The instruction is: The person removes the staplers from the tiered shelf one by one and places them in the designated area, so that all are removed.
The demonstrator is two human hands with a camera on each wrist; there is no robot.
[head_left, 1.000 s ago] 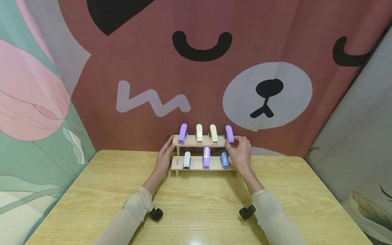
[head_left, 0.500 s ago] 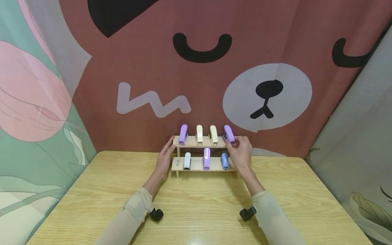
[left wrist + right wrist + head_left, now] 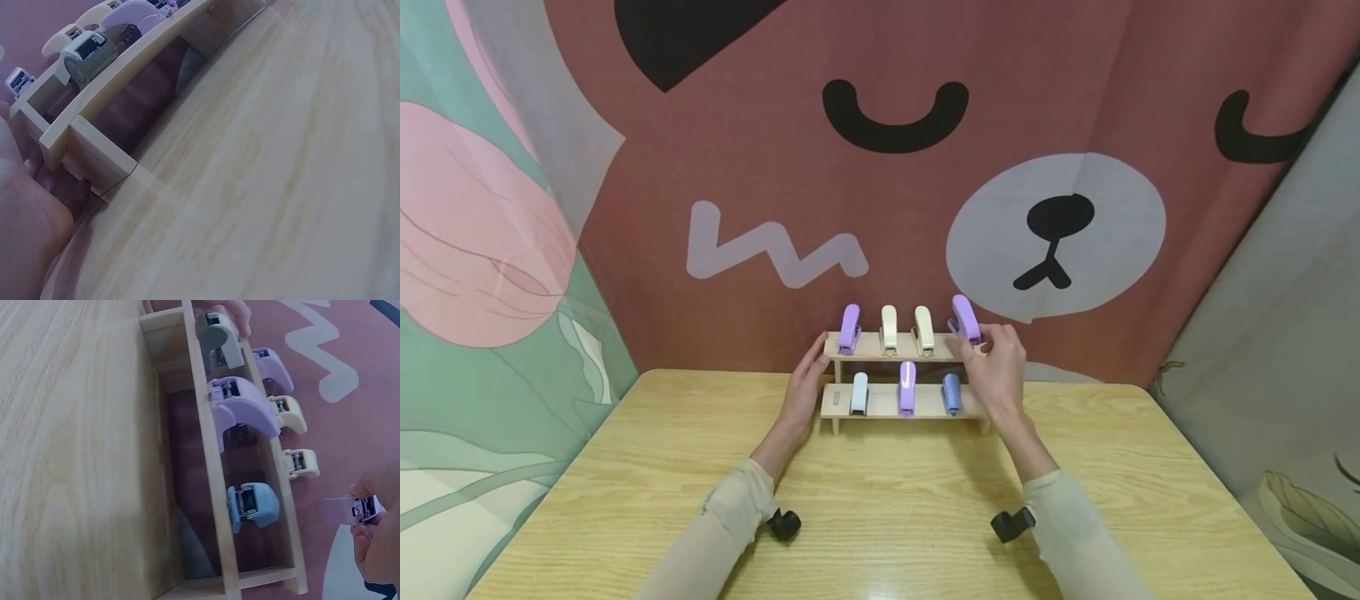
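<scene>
My right hand (image 3: 998, 371) pinches a purple stapler (image 3: 966, 317) between thumb and fingers at the right end of a two-tier wooden rack (image 3: 882, 402). In the right wrist view that purple stapler (image 3: 340, 510) shows apart from the upper shelf, past its edge. Fingers extended, my left hand (image 3: 801, 392) rests against the rack's left end. Another purple stapler (image 3: 849, 327) and two cream staplers (image 3: 889, 327) stand along the upper shelf. The lower shelf bears a pale blue stapler (image 3: 859, 393), a purple one with a shiny top, and a blue stapler (image 3: 952, 393).
The rack stands near the back edge of a wood-grain table (image 3: 887, 500). Right behind it hangs a brown curtain (image 3: 760, 325) with a bear print. Black wrist cameras (image 3: 785, 525) sit on both forearms.
The right hand's purple stapler tilted on the upper shelf, then rose a little, the hand shifting slightly right with it. The left hand and the rack have stayed in place.
</scene>
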